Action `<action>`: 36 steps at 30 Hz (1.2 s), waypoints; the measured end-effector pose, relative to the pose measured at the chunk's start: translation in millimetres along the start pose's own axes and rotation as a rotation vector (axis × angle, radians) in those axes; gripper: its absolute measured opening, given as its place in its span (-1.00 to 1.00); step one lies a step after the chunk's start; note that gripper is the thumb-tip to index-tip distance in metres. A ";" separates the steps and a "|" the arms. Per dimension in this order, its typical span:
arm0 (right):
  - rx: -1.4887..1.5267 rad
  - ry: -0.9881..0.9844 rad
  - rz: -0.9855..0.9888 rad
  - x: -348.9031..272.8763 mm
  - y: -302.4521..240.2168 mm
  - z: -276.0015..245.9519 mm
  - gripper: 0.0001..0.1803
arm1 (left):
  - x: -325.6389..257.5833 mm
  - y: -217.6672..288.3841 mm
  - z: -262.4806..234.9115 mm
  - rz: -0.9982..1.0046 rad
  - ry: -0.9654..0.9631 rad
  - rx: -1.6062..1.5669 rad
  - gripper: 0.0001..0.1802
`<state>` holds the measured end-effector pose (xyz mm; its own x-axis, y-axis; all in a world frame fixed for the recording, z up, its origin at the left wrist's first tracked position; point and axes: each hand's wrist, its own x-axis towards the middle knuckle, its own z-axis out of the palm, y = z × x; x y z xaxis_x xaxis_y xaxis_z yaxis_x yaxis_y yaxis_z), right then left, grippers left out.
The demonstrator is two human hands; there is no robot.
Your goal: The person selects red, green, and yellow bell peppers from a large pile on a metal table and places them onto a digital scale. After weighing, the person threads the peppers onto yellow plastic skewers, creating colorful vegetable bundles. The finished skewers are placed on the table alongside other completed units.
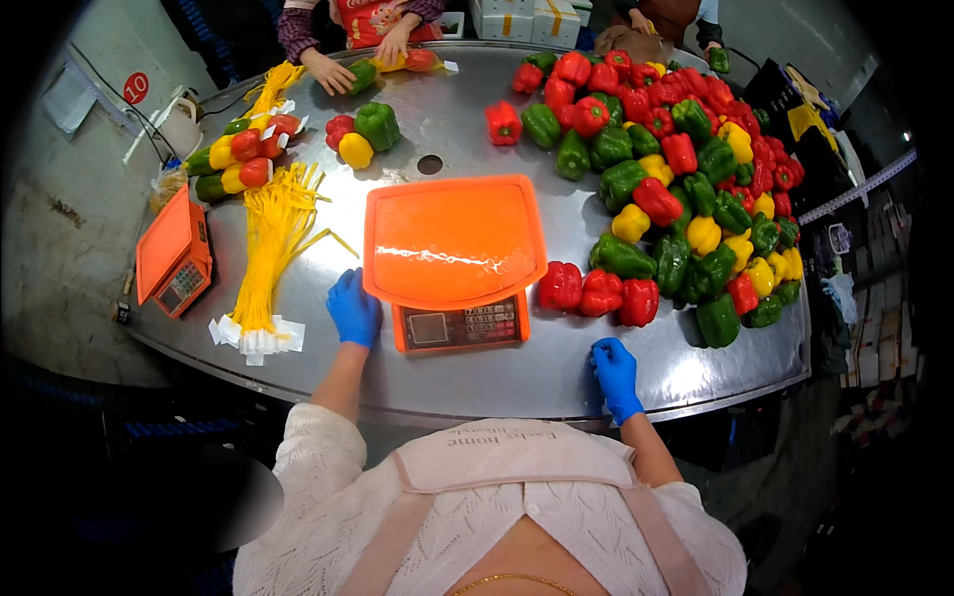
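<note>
An orange digital scale [452, 238] stands in front of me, its wide pan bare and its keypad side toward me. My left hand [355, 308], in a blue glove, rests on the table against the scale's left side, fingers loosely stretched and holding nothing. To the right of the scale, my blue-gloved right hand [617, 379] lies near the table's front edge with its fingers curled in and nothing visible in them. Just beyond it are several red bell peppers [601, 294] in a row. A large heap of red, green and yellow bell peppers [686, 179] spreads behind them.
Yellow mesh bags [268, 258] with white tags lie left on the metal table [477, 382], near a second orange scale [171, 253] and bagged peppers [238, 159]. Three loose peppers [363, 134] sit farther back. Across the table, a person's hands [363, 70] handle peppers; another person [676, 20] stands right.
</note>
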<state>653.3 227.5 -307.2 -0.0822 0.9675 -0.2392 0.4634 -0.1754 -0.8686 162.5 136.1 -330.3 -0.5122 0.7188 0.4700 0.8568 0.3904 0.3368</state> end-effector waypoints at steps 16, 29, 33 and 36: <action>0.010 0.233 -0.236 14.2 -34.3 -30.9 -0.75 | 4.2 13.2 -8.7 -0.019 -0.067 -0.102 -0.67; -0.904 0.032 -0.658 78.4 -98.0 5.6 -0.19 | 4.8 13.6 -11.8 -0.040 -0.051 -0.157 -0.69; -0.763 0.073 -0.611 70.5 -115.9 -18.4 -0.19 | 3.3 7.0 -3.3 -0.013 0.004 -0.125 -0.69; -0.568 0.161 -0.708 60.5 -184.5 -30.2 -0.19 | 6.6 10.5 -1.2 -0.034 0.011 -0.143 -0.65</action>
<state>589.5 323.9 -148.3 -0.4077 0.8360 0.3673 0.7186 0.5419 -0.4359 168.0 144.2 -322.7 -0.5425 0.6995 0.4651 0.8221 0.3283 0.4651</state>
